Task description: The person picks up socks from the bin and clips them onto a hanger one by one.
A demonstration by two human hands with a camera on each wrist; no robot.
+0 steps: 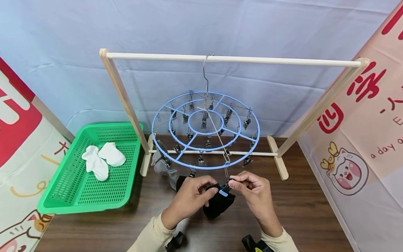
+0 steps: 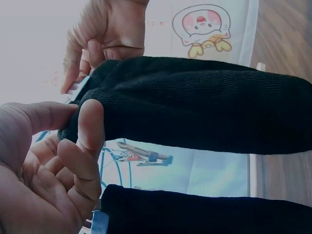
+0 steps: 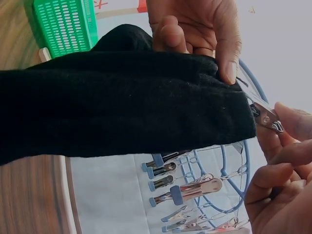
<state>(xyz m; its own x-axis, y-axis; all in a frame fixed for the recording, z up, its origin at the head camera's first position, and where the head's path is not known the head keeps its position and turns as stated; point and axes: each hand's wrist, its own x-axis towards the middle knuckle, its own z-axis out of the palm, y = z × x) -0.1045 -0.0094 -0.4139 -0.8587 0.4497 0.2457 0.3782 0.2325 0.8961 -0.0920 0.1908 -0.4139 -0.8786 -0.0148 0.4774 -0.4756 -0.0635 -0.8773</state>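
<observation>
A round blue clip hanger (image 1: 204, 168) with many small metal clips hangs in front of me. At its front edge my left hand (image 1: 190, 196) pinches the cuff of a black sock (image 1: 218, 204) between thumb and index finger. My right hand (image 1: 256, 192) pinches the handles of a blue-tipped metal clip (image 3: 267, 119), whose tip sits at that cuff. The sock's foot hangs down below the hands. Behind my left hand, a second black sock (image 2: 204, 214) hangs from another clip. A grey sock (image 1: 165, 169) hangs at the hanger's left side.
A wooden rack with a white top bar (image 1: 267, 61) carries the hanger by its hook. To the left, a green basket (image 1: 85, 210) holds white socks (image 1: 100, 166). Printed cloth panels (image 1: 362, 140) stand on both sides of the brown table (image 1: 308, 210).
</observation>
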